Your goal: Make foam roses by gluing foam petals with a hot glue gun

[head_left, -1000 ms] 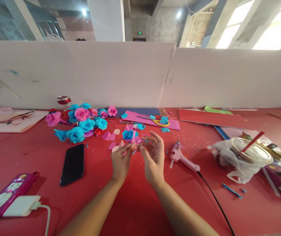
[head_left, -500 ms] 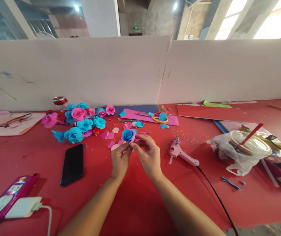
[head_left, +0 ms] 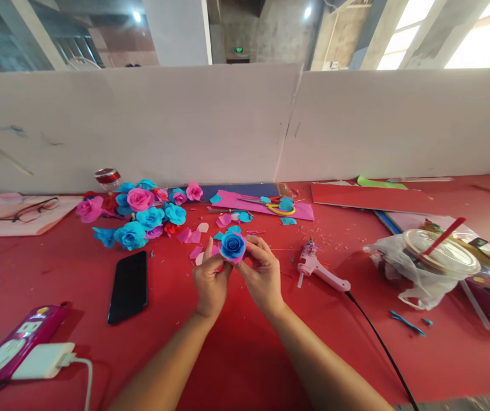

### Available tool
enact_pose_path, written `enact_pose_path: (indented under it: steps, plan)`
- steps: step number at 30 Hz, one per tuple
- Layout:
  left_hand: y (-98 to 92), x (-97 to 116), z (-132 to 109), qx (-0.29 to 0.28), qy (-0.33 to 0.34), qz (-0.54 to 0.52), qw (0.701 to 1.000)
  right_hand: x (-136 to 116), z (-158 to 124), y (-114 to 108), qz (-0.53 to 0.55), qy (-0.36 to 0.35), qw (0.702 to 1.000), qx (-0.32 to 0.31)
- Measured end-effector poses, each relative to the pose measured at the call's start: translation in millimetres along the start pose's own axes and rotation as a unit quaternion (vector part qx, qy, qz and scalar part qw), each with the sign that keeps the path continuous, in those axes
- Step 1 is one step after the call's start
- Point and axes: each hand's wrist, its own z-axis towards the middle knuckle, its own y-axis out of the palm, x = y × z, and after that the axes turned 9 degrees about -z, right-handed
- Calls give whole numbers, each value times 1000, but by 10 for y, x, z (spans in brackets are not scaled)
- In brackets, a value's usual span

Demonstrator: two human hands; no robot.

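Note:
A paper flower [head_left: 233,245] with a blue rolled centre and pink outer petals is held between both hands over the red table [head_left: 245,354]. My left hand [head_left: 211,284] is closed on its lower left side, and my right hand [head_left: 263,277] pinches it from the right. The flower's underside is hidden by the fingers. Loose pink petals [head_left: 188,235] and blue petals [head_left: 245,217] lie just behind the hands. To the right rests a pink glue gun [head_left: 322,273] with a black cord.
A bunch of paper flowers [head_left: 136,217] lies at the back left, near a phone [head_left: 128,288]. Scissors [head_left: 280,209] rest on pink paper [head_left: 228,201]. A lidded cup [head_left: 440,251] in a plastic bag stands right. A power strip [head_left: 17,339] sits front left; a white partition [head_left: 142,125] closes the back.
The paper flower has come nearer and slightly right, and its face now tilts up toward me. Both hands stay on it. The view has shifted slightly.

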Motion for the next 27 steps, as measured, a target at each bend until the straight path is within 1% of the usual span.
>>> enact_pose_path:
  steps: [5,8,10,11,13,16,19,21,24,27]
  plan:
    - [20,33,-5,-9,37,28,999,-17,29,-19,-5,13,1000,-3]
    - [22,56,3,-12,57,36,998,0,49,-33,14,24,999,-17]
    - [16,59,4,-10,56,36,998,25,61,-37,24,34,999,-35]
    - [12,56,3,-8,47,33,998,39,65,-37,28,39,998,-46]
    - [8,36,-1,-2,7,13,1000,61,69,-33,31,57,996,-62]
    - [22,-13,4,-3,-94,-76,993,67,67,-25,42,102,992,-54]
    - [60,-59,38,5,-191,-193,963,54,65,-22,53,161,985,-35]
    - [86,-79,67,19,-233,-247,940,55,68,-20,60,193,979,-31]
    - [113,-88,91,29,-253,-291,922,77,77,-16,68,212,975,-22]
    - [119,-61,77,14,-248,-288,925,99,89,-17,73,213,974,-16]
